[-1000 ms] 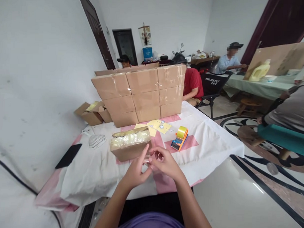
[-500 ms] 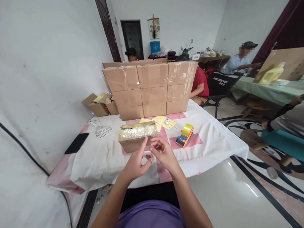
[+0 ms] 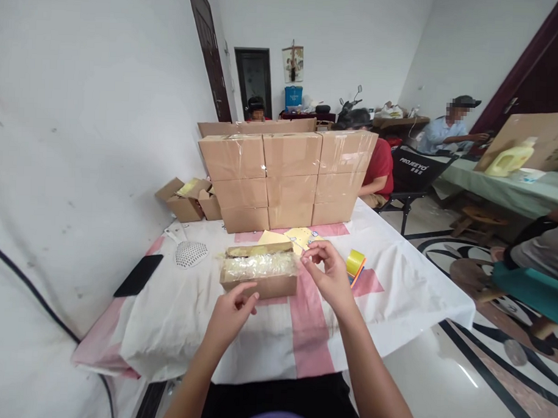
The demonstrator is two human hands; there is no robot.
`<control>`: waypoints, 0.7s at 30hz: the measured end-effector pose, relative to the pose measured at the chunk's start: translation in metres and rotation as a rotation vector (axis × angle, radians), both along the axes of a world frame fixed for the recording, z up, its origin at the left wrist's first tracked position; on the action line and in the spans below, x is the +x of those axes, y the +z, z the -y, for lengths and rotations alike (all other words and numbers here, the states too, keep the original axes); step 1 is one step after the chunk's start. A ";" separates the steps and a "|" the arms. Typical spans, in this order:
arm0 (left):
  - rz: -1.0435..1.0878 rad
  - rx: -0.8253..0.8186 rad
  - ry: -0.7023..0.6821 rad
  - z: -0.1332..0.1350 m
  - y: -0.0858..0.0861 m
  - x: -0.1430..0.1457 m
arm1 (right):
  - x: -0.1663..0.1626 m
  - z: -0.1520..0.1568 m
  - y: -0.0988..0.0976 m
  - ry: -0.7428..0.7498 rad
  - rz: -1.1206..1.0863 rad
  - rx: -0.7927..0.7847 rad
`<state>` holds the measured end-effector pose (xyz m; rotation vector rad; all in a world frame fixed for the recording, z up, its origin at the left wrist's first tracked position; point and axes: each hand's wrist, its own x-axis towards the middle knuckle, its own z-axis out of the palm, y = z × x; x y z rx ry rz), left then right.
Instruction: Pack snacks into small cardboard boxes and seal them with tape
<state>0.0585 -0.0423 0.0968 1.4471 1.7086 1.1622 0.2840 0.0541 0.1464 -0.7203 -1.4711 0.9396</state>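
Observation:
A small cardboard box (image 3: 260,286) lies in front of me, its upper side covered by shiny clear wrap over something pale yellow. My left hand (image 3: 229,314) is by the box's near left side, thumb and fingers apart and nothing visible between them. Off the box's right end is my right hand (image 3: 328,275), thumb and fingertips pinched together; what they hold, if anything, is too small to make out. Behind that hand stands a tape dispenser (image 3: 356,263) with a yellow roll, partly hidden. Yellow printed sheets (image 3: 275,237) lie behind the box.
A wall of stacked, taped cartons (image 3: 286,182) stands at the table's back. Open cartons (image 3: 182,207), a white perforated object (image 3: 190,253) and a black flat object (image 3: 138,275) are on the left. Other people sit beyond, one in a red shirt (image 3: 382,167).
My hands have parted: the left moved left and down, the right moved right and up. A thin whitish piece seen between them earlier no longer shows clearly. The view has shifted slightly.

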 end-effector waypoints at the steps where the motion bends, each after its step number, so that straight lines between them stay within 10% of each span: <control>1: -0.014 0.049 0.028 -0.002 0.001 -0.003 | 0.001 -0.006 0.005 0.027 0.039 -0.003; 13: -0.607 0.617 0.017 -0.048 0.027 -0.005 | -0.040 -0.058 0.024 0.359 0.232 -0.251; 21: -0.828 0.506 -0.111 -0.070 0.004 0.004 | -0.070 -0.106 -0.007 0.185 0.788 -0.097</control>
